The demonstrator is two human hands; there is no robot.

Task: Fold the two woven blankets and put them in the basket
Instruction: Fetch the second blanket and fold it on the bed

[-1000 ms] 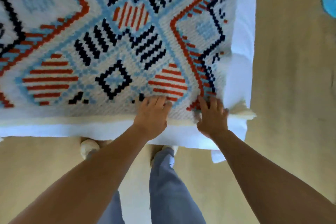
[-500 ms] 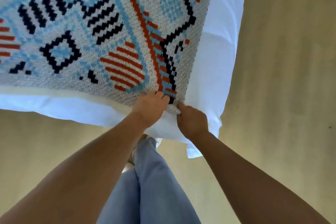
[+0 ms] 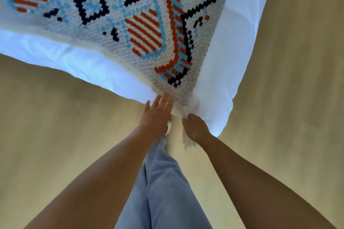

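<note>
- Closest to you are your legs in light blue jeans (image 3: pixel 163 182). They stand on the tan floor (image 3: pixel 55 126), at the corner of a bed.
- A little farther out is your left hand (image 3: pixel 155 117). Its fingers are straight and spread a bit. The fingertips touch the near edge of the blanket, right by the corner. This hand holds nothing.
- Your right hand (image 3: pixel 195 128) is just beside it. Its fingers are curled in, and they seem to pinch the very corner of the blanket. A bit of white fringe (image 3: pixel 187 141) hangs down next to this hand.
- Both hands meet at the white woven blanket with orange, light blue and black shapes (image 3: pixel 130 15). It lies spread out flat on the bed with the white sheet (image 3: pixel 232 61), and one corner points at you.
- I think this blanket is soft and floppy. It will sag and bend anywhere you do not hold it.
- It looks thick, so it may feel a bit heavy when you lift all of it. It will not break. The bumpy yarn should not slip in your fingers.
- The best places to hold it are the corners, one in each hand. Pinch the woven cloth itself, not the fringe strings, because those could slide out or get tugged.
- Past the bed there is only more floor. I cannot see the basket or the second blanket.
</note>
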